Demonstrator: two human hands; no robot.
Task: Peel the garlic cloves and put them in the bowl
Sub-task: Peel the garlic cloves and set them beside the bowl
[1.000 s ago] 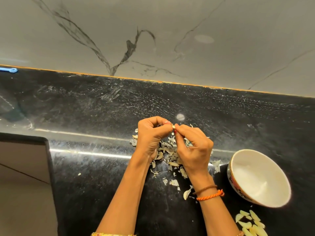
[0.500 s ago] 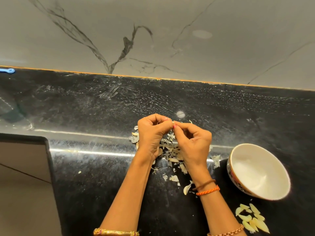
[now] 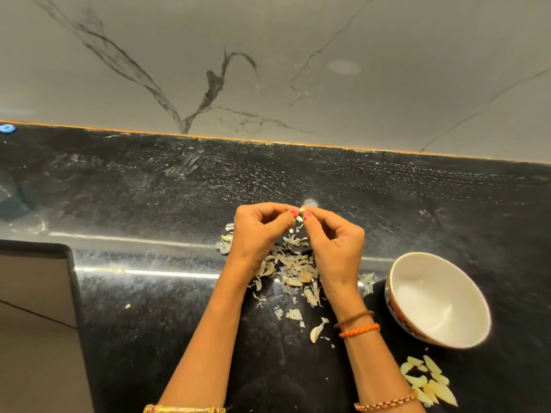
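1. Pinching one small garlic clove (image 3: 301, 210) between their fingertips, the left hand (image 3: 257, 234) and right hand (image 3: 338, 244) meet above the black speckled desk (image 3: 149, 323).
2. Papery peels (image 3: 293, 268) lie beneath both hands.
3. Beside the right wrist stands a white bowl (image 3: 438, 299); nearer, peeled cloves (image 3: 428, 381) lie on the desk.
4. Beyond the hands rises a grey veined wall (image 3: 268, 55).

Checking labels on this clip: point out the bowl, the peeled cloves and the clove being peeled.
bowl (image 3: 396, 272): head view, left rim.
peeled cloves (image 3: 429, 384): head view, middle of pile.
clove being peeled (image 3: 303, 210): head view, exposed tip.
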